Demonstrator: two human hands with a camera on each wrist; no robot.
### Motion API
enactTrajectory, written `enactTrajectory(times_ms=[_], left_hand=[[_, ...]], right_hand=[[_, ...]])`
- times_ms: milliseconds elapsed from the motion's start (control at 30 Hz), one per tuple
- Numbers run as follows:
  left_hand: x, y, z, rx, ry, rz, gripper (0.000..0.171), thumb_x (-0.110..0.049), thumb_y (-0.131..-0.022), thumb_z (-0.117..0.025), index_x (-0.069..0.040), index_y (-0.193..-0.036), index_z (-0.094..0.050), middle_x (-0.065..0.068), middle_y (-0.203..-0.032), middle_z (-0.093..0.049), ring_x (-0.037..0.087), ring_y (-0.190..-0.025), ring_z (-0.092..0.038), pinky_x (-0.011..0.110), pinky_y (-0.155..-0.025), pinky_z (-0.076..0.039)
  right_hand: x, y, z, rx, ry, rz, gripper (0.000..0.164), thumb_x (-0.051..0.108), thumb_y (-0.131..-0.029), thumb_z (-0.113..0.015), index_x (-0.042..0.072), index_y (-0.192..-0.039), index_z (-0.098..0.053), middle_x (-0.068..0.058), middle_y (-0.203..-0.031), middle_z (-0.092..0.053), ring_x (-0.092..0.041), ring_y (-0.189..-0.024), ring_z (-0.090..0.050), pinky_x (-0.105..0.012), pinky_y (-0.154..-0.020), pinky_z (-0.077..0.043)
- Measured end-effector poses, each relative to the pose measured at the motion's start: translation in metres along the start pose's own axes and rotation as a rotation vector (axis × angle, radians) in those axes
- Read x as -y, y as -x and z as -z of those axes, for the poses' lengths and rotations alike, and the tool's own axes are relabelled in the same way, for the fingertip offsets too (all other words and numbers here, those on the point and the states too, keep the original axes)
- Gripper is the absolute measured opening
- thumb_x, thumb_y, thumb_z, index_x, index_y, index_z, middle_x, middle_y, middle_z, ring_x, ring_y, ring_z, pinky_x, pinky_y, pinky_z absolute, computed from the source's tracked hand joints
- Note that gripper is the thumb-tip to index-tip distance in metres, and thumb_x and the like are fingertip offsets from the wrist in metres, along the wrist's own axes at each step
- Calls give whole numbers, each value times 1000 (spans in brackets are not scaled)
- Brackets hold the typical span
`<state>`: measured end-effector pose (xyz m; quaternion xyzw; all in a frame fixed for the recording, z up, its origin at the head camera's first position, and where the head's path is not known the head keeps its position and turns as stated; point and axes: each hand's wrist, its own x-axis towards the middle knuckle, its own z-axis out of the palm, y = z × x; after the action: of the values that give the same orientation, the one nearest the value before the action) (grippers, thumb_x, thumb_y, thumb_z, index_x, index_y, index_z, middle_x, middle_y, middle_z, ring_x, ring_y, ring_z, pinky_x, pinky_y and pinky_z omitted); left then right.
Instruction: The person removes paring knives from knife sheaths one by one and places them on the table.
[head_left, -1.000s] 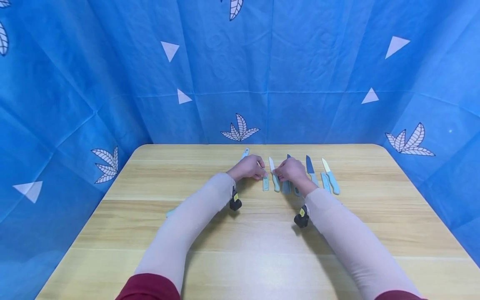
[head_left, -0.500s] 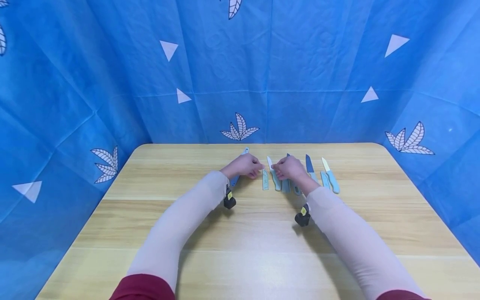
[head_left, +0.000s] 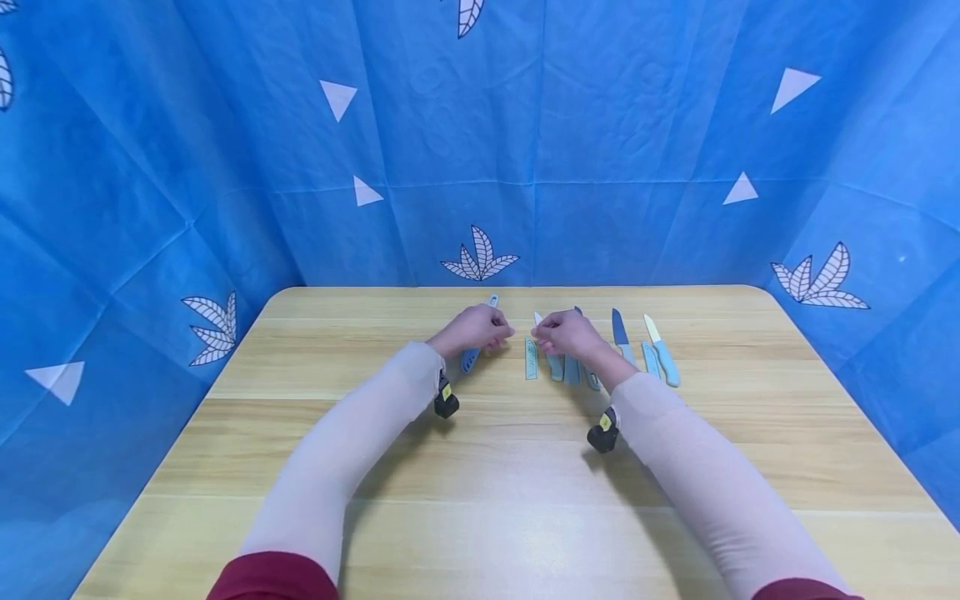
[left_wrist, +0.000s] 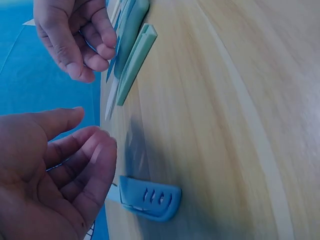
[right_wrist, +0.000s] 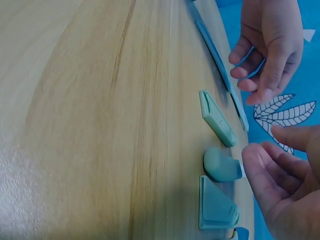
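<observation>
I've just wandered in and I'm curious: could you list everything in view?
Table: 1, pale wood, centre
Printed cloth: 1 or more, blue and white, behind the table
Slotted utensil: 1, blue, leftmost tool
Knives: 3 clear, light-blue handles, in a row
Blade covers: 3, blue or green, in that row
Partly hidden tool: at least 1, blue, mid-row
Wrist cameras: 2, black, one per wrist
Sleeves: 2, white and dark red
Left hand: 1, bare, near the slotted utensil
Right hand: 1, bare, over the row

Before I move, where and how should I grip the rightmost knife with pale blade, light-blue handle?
Probably by the light-blue handle, from the near right: it points toward you, pale blade away, and a flat light-blue sheath lies at its left.
</observation>
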<state>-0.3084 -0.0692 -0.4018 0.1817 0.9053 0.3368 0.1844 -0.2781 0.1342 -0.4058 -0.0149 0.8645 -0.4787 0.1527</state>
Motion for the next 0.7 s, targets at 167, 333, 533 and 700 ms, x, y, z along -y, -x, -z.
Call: enactTrajectory(times_ms=[167, 333, 533, 700], left_hand=[[4, 4, 3, -35, -45, 0, 23, -25, -97, -63, -3, -101, -68, 12, -88, -69, 24, -76, -65, 33, -67, -59], [8, 4, 5, -70, -125, 18, 19, -27, -96, -65, -9, -96, -67, 6, -88, -69, 17, -74, -63, 27, -64, -55], [13, 3, 5, -100, -190, 80, 20, -30, -92, -70, -11, -97, -64, 4, -87, -65, 17, -73, -60, 28, -62, -52], [16, 3, 4, -128, -226, 156, 25, -29, -90, -72, -11, -102, -60, 4, -91, -61, 17, -74, -59, 27, -59, -51]], right_hand=[[2, 1, -2, 29, 14, 32, 28, 21, -100, -59, 1, -119, -63, -17, -107, -67, -25, -92, -66, -32, -81, -59], [3, -2, -4, 42, 24, 82, 27, 19, -99, -60, 0, -118, -63, -18, -111, -65, -27, -94, -66, -35, -84, -59], [4, -5, -6, 27, 86, 111, 26, 19, -98, -62, 3, -118, -64, -13, -110, -67, -24, -92, -66, -35, -84, -58], [7, -5, -8, 25, 114, 126, 27, 20, -98, -61, 4, -119, -64, -11, -109, -67, -24, -94, -65, -35, -83, -57]])
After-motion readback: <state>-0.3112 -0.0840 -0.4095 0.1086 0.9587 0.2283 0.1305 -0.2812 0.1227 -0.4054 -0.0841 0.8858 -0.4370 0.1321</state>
